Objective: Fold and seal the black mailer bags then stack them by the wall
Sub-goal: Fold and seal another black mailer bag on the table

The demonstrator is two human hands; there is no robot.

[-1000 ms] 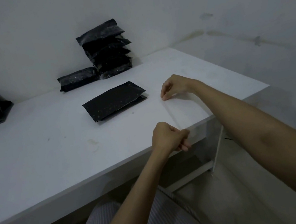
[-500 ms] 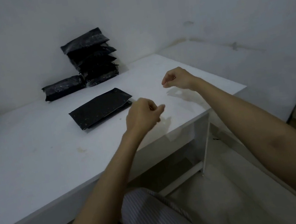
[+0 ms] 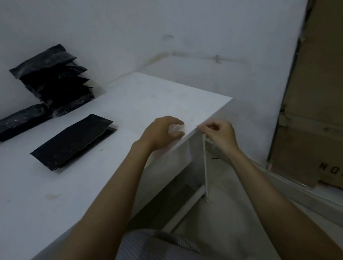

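From the head view, a folded black mailer bag (image 3: 73, 142) lay flat on the white table (image 3: 32, 208), left of both hands and apart from them. Against the far wall (image 3: 103, 17) stood a stack of black mailer bags (image 3: 55, 81), with a single bag (image 3: 18, 122) lying at its left foot. The left hand (image 3: 162, 134) hovered at the table's right near edge, fingers loosely curved and slightly apart. The right hand (image 3: 219, 134), just beyond that edge, had its fingertips drawn together as if pinching; I cannot tell what, if anything, they held. Cardboard (image 3: 328, 93) leaned at the far right.
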